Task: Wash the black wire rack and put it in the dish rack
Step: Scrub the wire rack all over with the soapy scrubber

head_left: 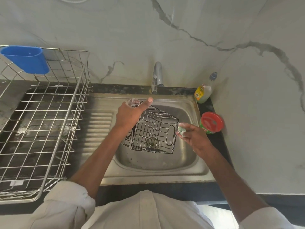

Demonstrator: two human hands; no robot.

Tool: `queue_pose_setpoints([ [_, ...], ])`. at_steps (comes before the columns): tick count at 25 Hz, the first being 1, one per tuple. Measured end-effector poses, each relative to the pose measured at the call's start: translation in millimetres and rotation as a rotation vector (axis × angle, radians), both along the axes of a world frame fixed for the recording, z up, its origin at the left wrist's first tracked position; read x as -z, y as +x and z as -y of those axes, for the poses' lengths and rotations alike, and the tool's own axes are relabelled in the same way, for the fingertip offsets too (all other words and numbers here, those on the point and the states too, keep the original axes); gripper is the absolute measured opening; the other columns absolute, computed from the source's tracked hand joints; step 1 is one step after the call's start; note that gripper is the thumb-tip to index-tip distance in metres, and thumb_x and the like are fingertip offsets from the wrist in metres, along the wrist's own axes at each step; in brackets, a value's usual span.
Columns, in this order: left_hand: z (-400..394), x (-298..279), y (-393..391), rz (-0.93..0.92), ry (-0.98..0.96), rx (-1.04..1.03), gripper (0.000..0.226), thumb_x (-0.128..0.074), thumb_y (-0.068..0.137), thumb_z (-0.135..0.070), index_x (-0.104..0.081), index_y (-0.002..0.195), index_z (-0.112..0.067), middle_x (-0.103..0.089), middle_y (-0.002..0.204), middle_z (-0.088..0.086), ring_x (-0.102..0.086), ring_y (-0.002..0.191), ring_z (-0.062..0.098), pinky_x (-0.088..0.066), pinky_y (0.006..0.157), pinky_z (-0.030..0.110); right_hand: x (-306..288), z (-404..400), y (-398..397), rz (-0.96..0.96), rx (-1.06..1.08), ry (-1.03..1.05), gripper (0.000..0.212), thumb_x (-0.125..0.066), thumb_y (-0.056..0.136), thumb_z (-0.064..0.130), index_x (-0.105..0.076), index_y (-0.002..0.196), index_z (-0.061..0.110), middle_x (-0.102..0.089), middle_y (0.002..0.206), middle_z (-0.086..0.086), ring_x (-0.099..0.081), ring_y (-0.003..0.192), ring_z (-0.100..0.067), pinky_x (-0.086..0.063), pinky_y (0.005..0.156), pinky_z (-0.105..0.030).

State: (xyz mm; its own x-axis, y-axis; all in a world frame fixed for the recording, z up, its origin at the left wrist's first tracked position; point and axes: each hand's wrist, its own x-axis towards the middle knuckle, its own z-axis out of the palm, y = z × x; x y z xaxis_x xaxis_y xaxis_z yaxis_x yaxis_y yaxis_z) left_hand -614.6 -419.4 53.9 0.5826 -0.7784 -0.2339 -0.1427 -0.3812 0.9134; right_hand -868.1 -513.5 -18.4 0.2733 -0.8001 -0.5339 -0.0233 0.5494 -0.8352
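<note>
Over steel sink [189, 166], marble wall [214, 30], soapy black wire rack [153, 131]

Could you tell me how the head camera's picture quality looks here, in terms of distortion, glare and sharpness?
Head view: wide-angle bending curves the steel wire dish rack and counter edges; soft daylight, with mild glare on the wet black tray under that rack and the stainless sink; the left hand gripping the soapy black wire rack is fairly sharp, the right hand pinching a green sponge slightly soft.
</note>
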Motion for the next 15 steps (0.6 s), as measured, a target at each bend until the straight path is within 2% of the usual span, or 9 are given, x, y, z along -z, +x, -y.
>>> queue_pose_setpoints([
  [3, 0.1, 2.3, -1.4, -0.026, 0.007, -0.01, 0.077, -0.075, 0.075, -0.083, -0.064, 0.123, -0.023, -0.069, 0.095, -0.011, -0.064, 0.085, 0.005, -0.055, 0.1, 0.039, -4.1, 1.6, 1.7, -0.078, 0.004, -0.008, 0.029, -0.053, 0.091, -0.023, -0.071, 0.101, -0.002, -0.073, 0.115, -0.02, -0.078, 0.084, -0.027, -0.062, 0.084, -0.035],
  [5, -1.0, 1.6, -2.2, -0.041, 0.009, -0.022, 0.094, -0.073, 0.064, -0.093, -0.067, 0.126, -0.022, -0.074, 0.108, -0.006, -0.069, 0.099, 0.011, -0.054, 0.106, 0.045, -6.5, 2.7, 3.0, -0.142, 0.025, 0.01, 0.024, -0.054, 0.094, -0.019, -0.071, 0.103, -0.003, -0.074, 0.105, -0.022, -0.077, 0.077, -0.028, -0.064, 0.078, -0.035],
  [7, -2.3, 2.1, -2.6, -0.062, 0.01, -0.037, 0.107, -0.071, 0.054, -0.099, -0.067, 0.129, -0.023, -0.073, 0.123, -0.003, -0.068, 0.111, 0.014, -0.053, 0.109, 0.048, -7.4, 4.2, 4.6, -0.168, 0.05, 0.062, 0.018, -0.058, 0.094, -0.012, -0.07, 0.106, -0.007, -0.073, 0.101, -0.023, -0.075, 0.078, -0.029, -0.063, 0.081, -0.036],
  [9, -2.0, 3.7, -2.8, -0.085, 0.004, -0.041, 0.106, -0.071, 0.052, -0.1, -0.068, 0.126, -0.025, -0.075, 0.122, -0.001, -0.068, 0.109, 0.012, -0.054, 0.107, 0.049, -6.6, 2.9, 7.6, -0.176, 0.038, 0.046, 0.017, -0.067, 0.092, -0.003, -0.07, 0.108, -0.008, -0.073, 0.106, -0.023, -0.074, 0.083, -0.029, -0.061, 0.081, -0.032],
  [11, -2.0, 3.7, -4.2, -0.091, -0.002, -0.04, 0.107, -0.072, 0.052, -0.099, -0.068, 0.127, -0.024, -0.076, 0.119, -0.001, -0.069, 0.104, 0.009, -0.057, 0.104, 0.049, -1.8, 1.6, 7.5, -0.37, -0.064, -0.217, 0.017, -0.068, 0.09, -0.003, -0.074, 0.105, 0.002, -0.076, 0.108, -0.017, -0.074, 0.088, -0.026, -0.06, 0.074, -0.025],
  [13, -2.2, 2.8, -5.8, -0.087, -0.01, -0.035, 0.11, -0.071, 0.052, -0.1, -0.067, 0.13, -0.022, -0.076, 0.121, 0.003, -0.069, 0.105, 0.013, -0.059, 0.102, 0.051, 1.8, 1.8, 6.5, -0.68, -0.247, -0.614, 0.036, -0.062, 0.086, -0.008, -0.071, 0.113, 0.015, -0.077, 0.111, -0.008, -0.072, 0.097, -0.027, -0.057, 0.076, -0.03],
  [15, -2.0, 2.2, -6.9, -0.082, -0.026, -0.015, 0.105, -0.071, 0.055, -0.097, -0.069, 0.126, -0.021, -0.078, 0.113, 0.005, -0.067, 0.095, 0.013, -0.061, 0.098, 0.051, 1.0, 5.8, 6.9, -0.934, -0.429, -0.848, 0.041, -0.059, 0.088, -0.005, -0.065, 0.123, 0.016, -0.075, 0.108, -0.014, -0.069, 0.096, -0.037, -0.055, 0.076, -0.038],
])
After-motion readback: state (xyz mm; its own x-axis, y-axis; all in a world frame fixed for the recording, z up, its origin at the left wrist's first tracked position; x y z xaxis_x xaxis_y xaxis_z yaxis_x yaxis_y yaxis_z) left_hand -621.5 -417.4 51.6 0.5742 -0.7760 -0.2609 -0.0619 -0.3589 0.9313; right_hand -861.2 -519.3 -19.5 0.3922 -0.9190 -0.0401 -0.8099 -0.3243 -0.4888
